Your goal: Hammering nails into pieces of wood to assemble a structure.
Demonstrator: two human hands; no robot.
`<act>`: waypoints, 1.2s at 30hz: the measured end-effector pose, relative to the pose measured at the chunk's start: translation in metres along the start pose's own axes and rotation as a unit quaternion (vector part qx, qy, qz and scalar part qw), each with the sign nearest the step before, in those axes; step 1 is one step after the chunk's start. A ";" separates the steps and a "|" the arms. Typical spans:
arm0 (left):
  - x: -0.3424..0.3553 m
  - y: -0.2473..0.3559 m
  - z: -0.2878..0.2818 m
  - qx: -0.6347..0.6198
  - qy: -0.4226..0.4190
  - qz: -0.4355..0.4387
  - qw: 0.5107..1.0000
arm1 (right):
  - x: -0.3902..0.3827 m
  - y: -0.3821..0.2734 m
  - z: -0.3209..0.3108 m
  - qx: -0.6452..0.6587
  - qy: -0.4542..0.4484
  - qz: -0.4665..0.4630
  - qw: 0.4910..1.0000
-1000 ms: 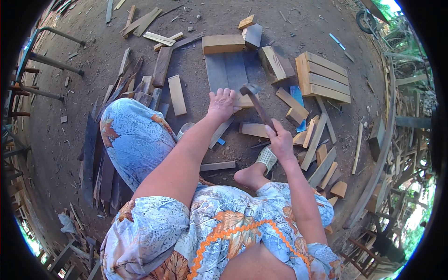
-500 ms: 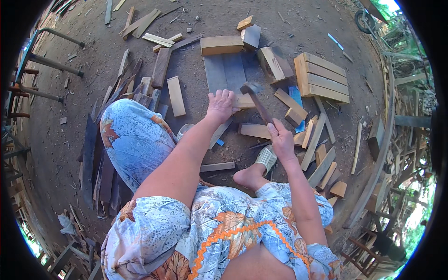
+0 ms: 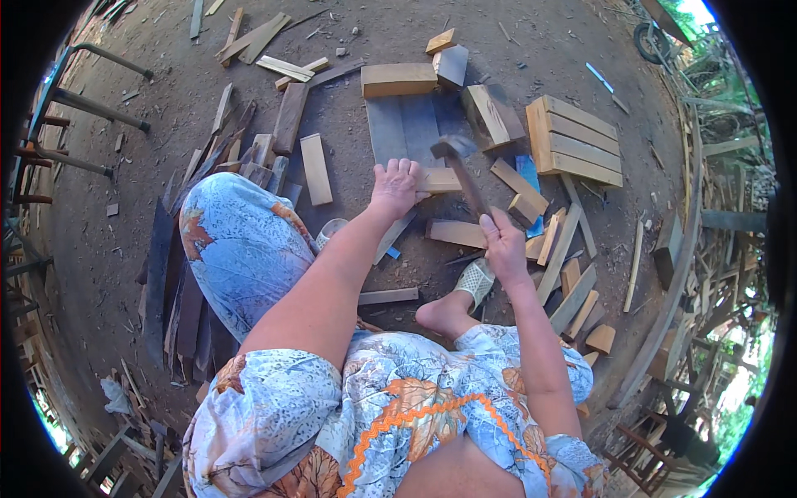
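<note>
My right hand (image 3: 505,241) is closed round the handle of a hammer (image 3: 469,187), whose head hangs over the right end of a wooden block. Fingers curled, my left hand (image 3: 395,184) grips the left end of that pale wooden block (image 3: 442,180). Under its far side lie dark flat boards (image 3: 404,129), with a thick block (image 3: 400,80) standing across their far end. Whether a nail is in the block cannot be made out. Just nearer to me, a wooden piece (image 3: 457,233) rests on the ground.
A slatted wooden box shape (image 3: 577,141) sits to the right, beside another thick block (image 3: 491,116). Wood offcuts (image 3: 573,299) are strewn at the right; dark planks (image 3: 187,307) pile up on the left. A metal-legged frame (image 3: 91,108) stands far left. My sandalled foot (image 3: 473,286) is close by.
The hammer head has risen slightly and moved a little to the right over the block. My left hand keeps its place on the block.
</note>
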State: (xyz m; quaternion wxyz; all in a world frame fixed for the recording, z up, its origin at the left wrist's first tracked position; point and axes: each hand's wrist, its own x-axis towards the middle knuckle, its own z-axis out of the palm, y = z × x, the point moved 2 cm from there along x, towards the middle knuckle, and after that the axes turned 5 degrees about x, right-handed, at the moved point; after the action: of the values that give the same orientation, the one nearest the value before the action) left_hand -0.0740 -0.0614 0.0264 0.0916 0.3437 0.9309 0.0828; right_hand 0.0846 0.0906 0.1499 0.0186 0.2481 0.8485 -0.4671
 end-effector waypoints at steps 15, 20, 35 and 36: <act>0.001 0.000 0.002 0.003 0.008 -0.002 1.000 | -0.006 0.010 -0.002 0.099 -0.007 -0.003 0.995; 0.000 -0.001 0.002 0.012 0.003 -0.005 1.000 | -0.008 0.013 0.004 0.185 0.032 -0.074 0.979; -0.002 0.000 -0.001 0.013 0.008 -0.002 1.000 | -0.004 0.009 0.009 0.155 0.012 -0.061 0.986; -0.001 -0.001 -0.001 0.008 0.000 -0.001 1.000 | 0.001 0.018 0.017 0.065 -0.019 0.037 0.997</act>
State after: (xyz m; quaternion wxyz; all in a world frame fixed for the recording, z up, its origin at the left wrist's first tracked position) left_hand -0.0737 -0.0630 0.0277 0.0887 0.3434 0.9320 0.0750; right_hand 0.0880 0.0856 0.1264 0.0361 0.2707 0.8061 -0.5250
